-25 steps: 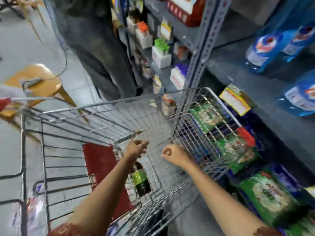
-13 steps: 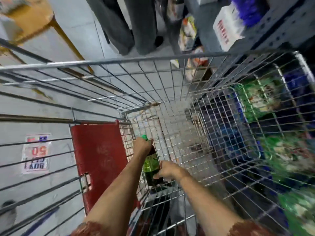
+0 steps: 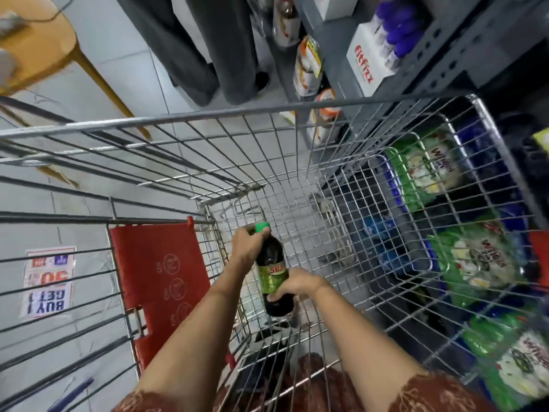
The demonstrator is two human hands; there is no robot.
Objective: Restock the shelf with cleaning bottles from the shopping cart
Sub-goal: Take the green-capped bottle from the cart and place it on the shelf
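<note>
A dark bottle (image 3: 273, 260) with a green cap and a green label is held inside the wire shopping cart (image 3: 208, 117), low over its floor. My left hand (image 3: 246, 246) grips its neck just under the cap. My right hand (image 3: 297, 285) is wrapped around its lower body, below the label. Both forearms reach down into the cart from the near edge. The grey metal shelf (image 3: 463, 46) stands to the right of the cart.
A red fold-down seat flap (image 3: 160, 269) lines the cart's left wall. Green and blue packs (image 3: 475, 260) lie on the low shelf, seen through the cart's right side. A person's legs (image 3: 214, 55) stand beyond the cart. A wooden stool (image 3: 38, 49) is far left.
The view has tipped down into the cart. My right hand, a loose fist a second ago, has closed on the bottle's lower body. The left hand keeps the neck.
</note>
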